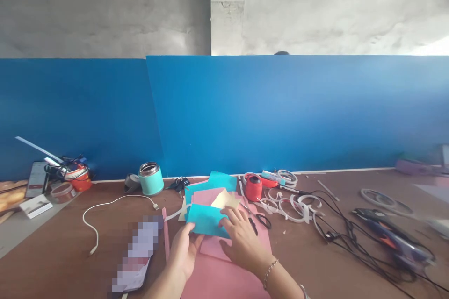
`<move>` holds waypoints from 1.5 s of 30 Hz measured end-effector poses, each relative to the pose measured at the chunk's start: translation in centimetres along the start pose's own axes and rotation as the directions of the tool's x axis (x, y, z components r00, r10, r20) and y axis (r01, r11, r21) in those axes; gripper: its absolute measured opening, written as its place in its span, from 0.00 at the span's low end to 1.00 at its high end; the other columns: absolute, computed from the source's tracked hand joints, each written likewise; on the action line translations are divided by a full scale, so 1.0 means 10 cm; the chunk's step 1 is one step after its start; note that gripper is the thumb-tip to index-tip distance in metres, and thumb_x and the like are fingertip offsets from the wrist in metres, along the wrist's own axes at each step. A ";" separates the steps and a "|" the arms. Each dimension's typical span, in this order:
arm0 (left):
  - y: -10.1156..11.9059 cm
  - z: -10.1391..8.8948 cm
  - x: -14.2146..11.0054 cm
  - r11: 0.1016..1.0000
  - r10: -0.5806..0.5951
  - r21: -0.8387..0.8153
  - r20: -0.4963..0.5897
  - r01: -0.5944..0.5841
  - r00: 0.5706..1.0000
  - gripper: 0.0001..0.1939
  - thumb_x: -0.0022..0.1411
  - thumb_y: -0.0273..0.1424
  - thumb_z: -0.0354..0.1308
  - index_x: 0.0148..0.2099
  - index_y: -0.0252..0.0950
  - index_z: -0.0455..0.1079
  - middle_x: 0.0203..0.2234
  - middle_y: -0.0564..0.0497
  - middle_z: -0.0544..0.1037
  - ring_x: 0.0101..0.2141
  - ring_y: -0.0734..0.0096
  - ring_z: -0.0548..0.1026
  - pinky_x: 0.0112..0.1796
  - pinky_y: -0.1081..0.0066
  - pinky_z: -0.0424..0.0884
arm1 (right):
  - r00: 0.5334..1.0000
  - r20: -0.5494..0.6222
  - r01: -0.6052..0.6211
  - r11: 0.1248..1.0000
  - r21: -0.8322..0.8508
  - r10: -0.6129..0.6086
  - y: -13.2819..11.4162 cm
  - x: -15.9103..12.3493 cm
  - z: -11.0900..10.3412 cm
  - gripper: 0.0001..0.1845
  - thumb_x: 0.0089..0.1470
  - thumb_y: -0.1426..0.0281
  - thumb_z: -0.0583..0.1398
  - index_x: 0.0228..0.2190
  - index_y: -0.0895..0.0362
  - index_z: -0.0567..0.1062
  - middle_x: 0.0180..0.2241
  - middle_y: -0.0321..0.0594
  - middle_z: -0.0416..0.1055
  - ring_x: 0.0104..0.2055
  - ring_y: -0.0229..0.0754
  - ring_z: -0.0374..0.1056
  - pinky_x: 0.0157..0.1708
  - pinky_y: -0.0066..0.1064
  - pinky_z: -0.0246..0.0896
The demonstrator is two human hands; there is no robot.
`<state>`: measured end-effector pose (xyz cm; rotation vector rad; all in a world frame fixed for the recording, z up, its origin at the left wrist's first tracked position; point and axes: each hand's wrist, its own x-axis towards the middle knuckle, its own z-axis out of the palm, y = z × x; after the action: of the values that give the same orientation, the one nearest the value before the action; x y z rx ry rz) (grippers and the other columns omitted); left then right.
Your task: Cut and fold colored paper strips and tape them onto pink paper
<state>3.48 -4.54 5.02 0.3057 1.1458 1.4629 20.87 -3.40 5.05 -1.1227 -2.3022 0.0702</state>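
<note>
A small turquoise-blue piece of paper [206, 219] is held up in front of me over a pile of coloured sheets. My left hand [184, 247] grips its lower left corner, thumb on top and fingers beneath. At its right end, the bent fingers of my right hand [240, 238] close over the paper; the fingertips are partly hidden. Behind it lie a cream piece of paper [224, 197], pink paper [203, 196] and a larger blue sheet [222, 180]. Under my hands spreads a big pink sheet [217, 280]. Scissors with black handles [264, 220] rest just right of the pile.
Left of the pile are a phone [138, 257], a white cable [105, 202] and an open turquoise jar [151, 180]. To the right, a red container [253, 188], curled white strips [294, 208], black cords [347, 224] and a blurred dark tool [393, 238] cover the brown table. A blue partition [280, 112] stands behind.
</note>
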 end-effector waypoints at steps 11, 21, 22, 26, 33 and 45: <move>-0.24 0.10 0.07 -0.028 0.067 0.616 0.787 -0.787 0.613 0.12 0.50 0.26 0.56 0.37 0.40 0.77 0.57 0.44 0.63 0.60 0.47 0.52 0.58 0.50 0.47 | 0.684 -0.250 -0.511 0.694 0.507 0.686 0.53 0.23 -0.32 0.08 0.50 0.66 0.53 0.25 0.56 0.68 0.21 0.35 0.65 0.25 0.39 0.60 0.27 0.28 0.54; 0.17 0.04 0.67 -0.514 0.283 0.627 0.769 -0.586 0.574 0.30 0.53 0.17 0.43 0.59 0.32 0.60 0.61 0.41 0.57 0.62 0.57 0.49 0.60 0.50 0.36 | 0.942 -0.221 -0.205 0.956 0.211 0.251 0.45 0.09 -0.21 0.08 0.53 0.73 0.52 0.27 0.56 0.70 0.30 0.40 0.69 0.35 0.42 0.63 0.36 0.30 0.56; 0.19 -0.01 0.74 -0.521 0.280 0.645 0.748 -0.559 0.602 0.29 0.52 0.17 0.44 0.58 0.32 0.62 0.60 0.40 0.58 0.62 0.55 0.51 0.59 0.49 0.38 | 0.971 -0.172 -0.141 0.978 0.153 0.167 0.42 0.07 -0.18 0.09 0.52 0.76 0.51 0.28 0.56 0.71 0.31 0.40 0.69 0.36 0.42 0.62 0.37 0.30 0.55; 0.20 -0.21 0.83 -0.492 0.252 0.676 0.714 -0.549 0.653 0.23 0.53 0.17 0.46 0.46 0.39 0.73 0.59 0.46 0.62 0.61 0.55 0.52 0.57 0.52 0.49 | 0.994 0.108 0.019 1.000 -0.016 -0.017 0.32 -0.07 -0.02 0.12 0.49 0.80 0.52 0.27 0.55 0.73 0.30 0.38 0.70 0.36 0.41 0.62 0.35 0.29 0.54; 0.06 -0.12 0.16 -0.262 0.343 0.581 0.803 -0.771 0.488 0.14 0.58 0.26 0.49 0.45 0.41 0.69 0.44 0.46 0.72 0.47 0.61 0.68 0.48 0.61 0.65 | 0.951 0.303 -0.036 0.994 -0.101 0.065 0.31 -0.16 0.00 0.13 0.49 0.78 0.53 0.28 0.53 0.76 0.34 0.38 0.71 0.37 0.41 0.63 0.35 0.29 0.53; -0.05 -0.21 -0.04 0.007 0.088 0.643 0.762 -0.766 0.641 0.05 0.50 0.25 0.59 0.31 0.39 0.66 0.35 0.52 0.74 0.40 0.65 0.71 0.41 0.68 0.65 | 0.954 0.266 -0.195 0.959 0.206 0.137 0.46 -0.23 -0.05 0.12 0.45 0.76 0.58 0.26 0.51 0.80 0.39 0.39 0.72 0.39 0.41 0.67 0.37 0.30 0.61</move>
<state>2.31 -5.94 3.79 2.1542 1.4086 0.7152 25.55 -2.22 3.08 -1.2417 -2.3317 0.5601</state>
